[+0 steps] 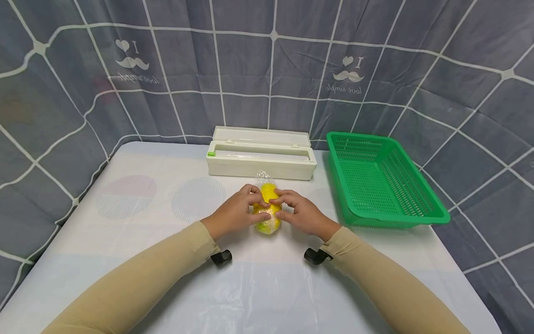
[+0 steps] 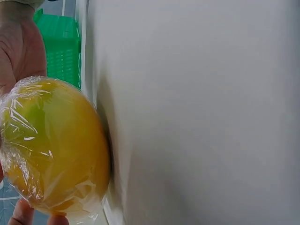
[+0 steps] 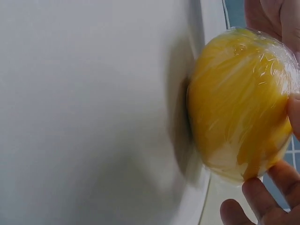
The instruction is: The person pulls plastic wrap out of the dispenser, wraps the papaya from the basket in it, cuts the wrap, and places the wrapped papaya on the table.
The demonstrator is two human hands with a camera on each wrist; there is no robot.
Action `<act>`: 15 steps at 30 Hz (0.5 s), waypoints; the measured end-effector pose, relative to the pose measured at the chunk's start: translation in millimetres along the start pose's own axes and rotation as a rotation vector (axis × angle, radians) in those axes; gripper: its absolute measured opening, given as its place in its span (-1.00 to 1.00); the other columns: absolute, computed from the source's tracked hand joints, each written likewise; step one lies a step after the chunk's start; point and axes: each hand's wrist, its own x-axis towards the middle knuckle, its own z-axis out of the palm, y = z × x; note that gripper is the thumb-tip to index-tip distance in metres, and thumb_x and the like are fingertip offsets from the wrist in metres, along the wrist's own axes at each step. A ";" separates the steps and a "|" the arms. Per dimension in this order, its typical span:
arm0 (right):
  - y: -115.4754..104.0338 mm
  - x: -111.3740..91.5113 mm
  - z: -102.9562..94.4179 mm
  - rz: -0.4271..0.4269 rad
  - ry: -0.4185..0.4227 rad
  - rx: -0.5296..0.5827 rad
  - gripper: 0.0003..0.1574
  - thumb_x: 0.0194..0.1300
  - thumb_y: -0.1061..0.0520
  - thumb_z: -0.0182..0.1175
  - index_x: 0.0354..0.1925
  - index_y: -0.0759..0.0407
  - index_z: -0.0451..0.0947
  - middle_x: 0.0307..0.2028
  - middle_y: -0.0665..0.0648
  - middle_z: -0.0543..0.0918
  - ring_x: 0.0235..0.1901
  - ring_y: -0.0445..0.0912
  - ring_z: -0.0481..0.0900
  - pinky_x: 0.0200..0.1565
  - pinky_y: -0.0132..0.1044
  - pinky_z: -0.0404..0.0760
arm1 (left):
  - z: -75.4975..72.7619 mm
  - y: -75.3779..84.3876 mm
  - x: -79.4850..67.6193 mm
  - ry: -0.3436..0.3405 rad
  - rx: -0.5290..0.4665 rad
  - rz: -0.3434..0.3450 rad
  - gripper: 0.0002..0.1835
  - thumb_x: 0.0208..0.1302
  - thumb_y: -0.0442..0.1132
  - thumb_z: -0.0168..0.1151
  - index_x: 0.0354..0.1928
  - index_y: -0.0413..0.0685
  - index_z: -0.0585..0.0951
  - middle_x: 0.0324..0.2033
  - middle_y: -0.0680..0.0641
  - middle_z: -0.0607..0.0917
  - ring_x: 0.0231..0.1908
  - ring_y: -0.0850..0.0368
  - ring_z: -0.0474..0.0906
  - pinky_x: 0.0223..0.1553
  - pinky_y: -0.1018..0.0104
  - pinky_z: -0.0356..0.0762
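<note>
A yellow fruit (image 1: 268, 195) with a green patch, wrapped in clear plastic film, lies on the table before me. Its kind does not show clearly through the wrinkled film. My left hand (image 1: 242, 208) holds it from the left, thumb and fingers bent against its side. From the right, my right hand (image 1: 302, 213) grips it with curled fingers. Loose film (image 1: 263, 176) sticks up at the fruit's far end. In the left wrist view the green-tinged end of the wrapped fruit (image 2: 61, 145) shows; the right wrist view has its yellow side (image 3: 239, 108), with fingertips (image 3: 255, 190) against it.
Behind the fruit stands a long white cling film dispenser (image 1: 260, 168), its lid (image 1: 260, 135) raised and a green slider (image 1: 211, 153) at its left end. A green plastic basket (image 1: 346, 204) sits at the right. A grey checked curtain (image 1: 242, 60) hangs around the table.
</note>
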 end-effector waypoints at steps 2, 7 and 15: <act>-0.9 -0.2 0.4 0.004 0.007 0.006 -0.56 0.44 0.20 0.34 0.25 0.15 0.64 0.53 0.25 0.39 0.51 0.22 0.37 0.45 0.21 0.43 | 0.2 -0.9 -0.9 0.002 -0.005 0.006 -0.79 0.33 -0.02 0.49 -0.10 0.08 0.79 0.15 -0.10 0.54 0.03 -0.05 0.60 0.14 0.05 0.61; -2.2 0.1 0.7 0.010 0.015 0.025 -0.50 0.44 0.21 0.34 0.30 0.15 0.59 0.50 0.24 0.43 0.48 0.22 0.42 0.41 0.23 0.47 | -0.4 -3.4 -2.1 -0.008 -0.032 0.021 -0.81 0.42 -0.07 0.40 -0.04 0.07 0.80 0.15 -0.09 0.54 -0.13 -0.02 0.59 -0.05 0.18 0.56; -3.0 0.2 0.1 0.029 0.027 0.056 -0.34 0.43 0.20 0.36 0.42 0.26 0.44 0.48 0.24 0.46 0.50 0.17 0.40 0.42 0.20 0.47 | -2.7 -1.1 -1.1 -0.027 -0.031 0.000 -0.81 0.41 -0.10 0.41 -0.03 0.04 0.79 0.17 -0.10 0.54 0.01 0.00 0.57 0.04 0.18 0.55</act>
